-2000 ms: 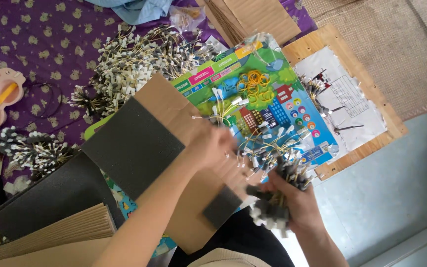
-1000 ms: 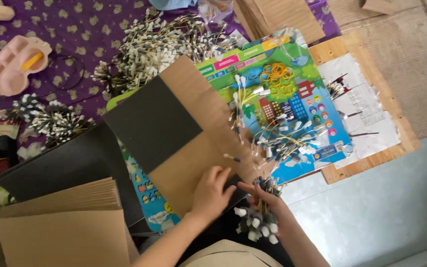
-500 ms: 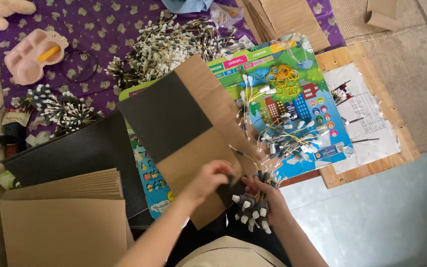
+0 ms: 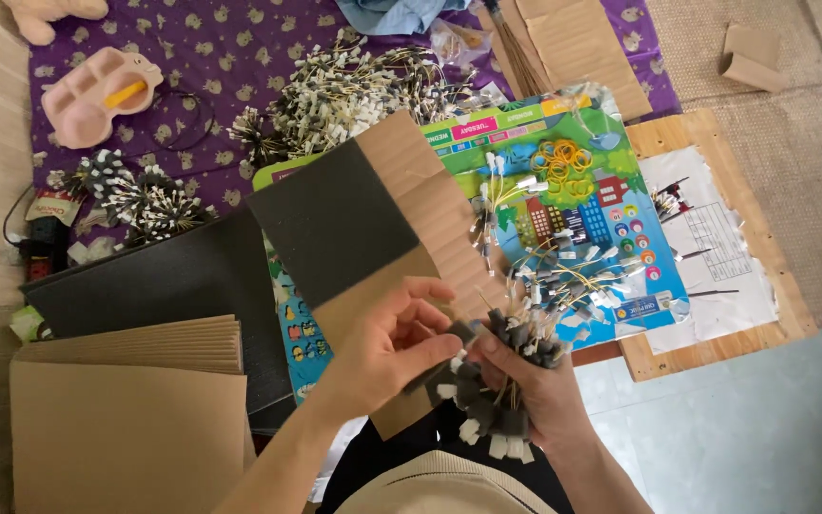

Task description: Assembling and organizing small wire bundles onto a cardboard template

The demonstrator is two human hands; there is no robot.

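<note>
My right hand [image 4: 549, 395] grips a bundle of short wires [image 4: 497, 381] with white and grey ends, held low in the middle of the view. My left hand [image 4: 387, 343] pinches a dark grey strip [image 4: 454, 335] at the top of that bundle. Under both hands lies a cardboard sheet [image 4: 430, 205] with a black foam square [image 4: 335, 219] stuck on it. Loose wires [image 4: 573, 276] are spread on a colourful printed board [image 4: 573, 205] just right of the hands.
A stack of cardboard sheets [image 4: 126, 419] and a black foam sheet [image 4: 154, 281] lie at the left. Wire bundles [image 4: 354, 90] are heaped on the purple cloth [image 4: 221, 48], near a pink toy tray [image 4: 97, 90]. A wooden board with paper [image 4: 725, 257] lies at the right.
My left hand has come off the cardboard sheet and joined the right hand at the bundle, taking the grey strip. The view has tilted down and left.
</note>
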